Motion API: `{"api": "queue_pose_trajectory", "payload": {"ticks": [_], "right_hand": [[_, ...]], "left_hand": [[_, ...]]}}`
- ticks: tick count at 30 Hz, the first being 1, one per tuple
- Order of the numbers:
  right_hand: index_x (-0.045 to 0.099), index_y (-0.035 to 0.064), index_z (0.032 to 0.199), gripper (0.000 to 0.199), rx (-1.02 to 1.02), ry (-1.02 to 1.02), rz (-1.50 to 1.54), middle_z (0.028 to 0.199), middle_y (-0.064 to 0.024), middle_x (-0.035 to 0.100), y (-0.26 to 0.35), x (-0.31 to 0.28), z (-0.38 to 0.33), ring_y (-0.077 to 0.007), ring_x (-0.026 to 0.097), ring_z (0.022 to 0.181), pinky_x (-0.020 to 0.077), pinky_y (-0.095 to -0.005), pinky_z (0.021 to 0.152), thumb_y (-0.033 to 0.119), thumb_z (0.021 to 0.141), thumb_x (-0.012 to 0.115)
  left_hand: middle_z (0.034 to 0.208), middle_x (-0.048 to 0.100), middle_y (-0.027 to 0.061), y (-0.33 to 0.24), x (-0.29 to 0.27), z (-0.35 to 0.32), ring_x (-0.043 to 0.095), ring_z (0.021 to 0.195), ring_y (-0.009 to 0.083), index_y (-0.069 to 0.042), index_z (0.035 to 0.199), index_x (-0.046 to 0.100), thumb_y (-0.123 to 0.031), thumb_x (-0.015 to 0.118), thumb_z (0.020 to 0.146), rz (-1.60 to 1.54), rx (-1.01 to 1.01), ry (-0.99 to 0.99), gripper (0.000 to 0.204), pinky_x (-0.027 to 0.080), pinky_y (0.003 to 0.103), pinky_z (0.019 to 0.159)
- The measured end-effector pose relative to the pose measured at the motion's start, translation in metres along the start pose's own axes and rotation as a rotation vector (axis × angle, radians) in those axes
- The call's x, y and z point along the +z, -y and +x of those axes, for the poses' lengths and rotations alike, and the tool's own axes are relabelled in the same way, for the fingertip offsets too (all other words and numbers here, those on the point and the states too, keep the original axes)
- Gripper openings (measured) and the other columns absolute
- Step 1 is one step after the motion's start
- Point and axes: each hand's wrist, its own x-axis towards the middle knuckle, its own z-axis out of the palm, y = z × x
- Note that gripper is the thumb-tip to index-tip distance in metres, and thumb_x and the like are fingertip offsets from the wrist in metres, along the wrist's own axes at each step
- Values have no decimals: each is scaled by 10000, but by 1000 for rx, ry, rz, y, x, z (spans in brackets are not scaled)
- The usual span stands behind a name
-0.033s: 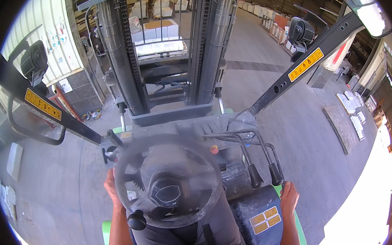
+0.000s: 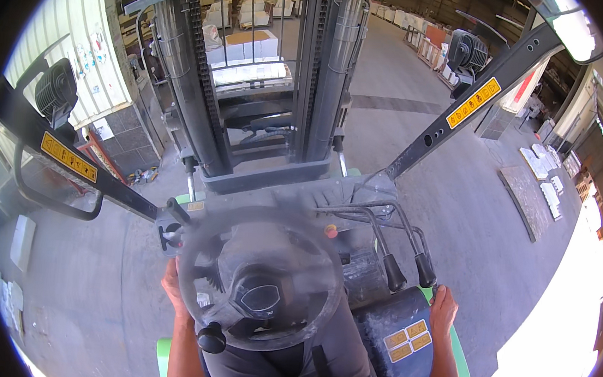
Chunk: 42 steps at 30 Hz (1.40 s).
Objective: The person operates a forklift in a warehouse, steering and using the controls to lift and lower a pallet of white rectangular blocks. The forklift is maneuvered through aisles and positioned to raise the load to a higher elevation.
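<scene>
I sit at the controls of a forklift. Its dark steering wheel (image 2: 325,293) stands in front of my lap, with a round black spinner knob (image 2: 211,338) on the near left of its rim. My left hand (image 2: 171,288) is beside the wheel's left edge, its fingers mostly hidden behind the rim. Two black-knobbed levers rise to the right of the wheel, a nearer-in lever (image 2: 394,272) and an outer lever (image 2: 424,269). Just behind the outer knob, my right hand (image 2: 444,307) is closed, fingers curled at the edge of the dark side cover (image 2: 368,335); what they hold is hidden.
Ahead stands the lift mast (image 2: 324,84), with pale blocks (image 2: 256,47) beyond it. A ribbed wall (image 2: 77,64) rises at the left. On the floor at right lie a flat slab (image 2: 524,199) and white pieces (image 2: 550,197). A red button (image 2: 331,231) sits beyond the wheel.
The view has shifted very slightly. Both hands, the wheel and the levers stay in place.
</scene>
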Motion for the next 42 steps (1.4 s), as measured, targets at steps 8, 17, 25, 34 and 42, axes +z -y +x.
{"api": "queue_pose_trajectory", "payload": {"ticks": [8,17,25,34,42], "right_hand": [[632,10,890,434,-148,-81,14,596,-86,573,-25,12,-17,-180,562,494,444,-378,490,327,1123,450],[624,11,868,401,-123,-99,11,598,-120,591,-19,11,-23,-254,620,524,469,-416,520,289,1108,464],[661,9,919,390,-128,-94,53,596,-133,590,-18,9,-21,-253,604,494,460,-417,505,297,1105,475],[605,-47,1314,339,-329,-333,84,1278,-208,637,32,-12,-10,-365,602,1162,482,-447,982,189,1080,536],[627,-15,1166,212,-801,-296,147,1191,-188,647,118,-3,-59,-375,609,1094,488,-482,954,67,971,630]], "left_hand": [[654,574,117,-8,-10,-3,450,631,156,18,876,615,-317,530,1100,128,-32,12,411,453,378,589],[659,429,-63,-2,-9,-2,374,664,58,-48,791,536,-261,579,1102,72,-34,-33,380,324,284,535],[656,460,82,-6,-13,-6,392,655,129,-12,820,543,-299,561,1087,94,-69,-18,392,400,354,566],[680,529,201,2,-15,-7,415,646,203,9,865,576,-304,562,1066,109,-152,-1,372,469,404,627],[667,424,-49,5,-9,-6,364,658,59,-42,786,517,-298,576,1103,17,-103,-35,411,321,296,529]]}}
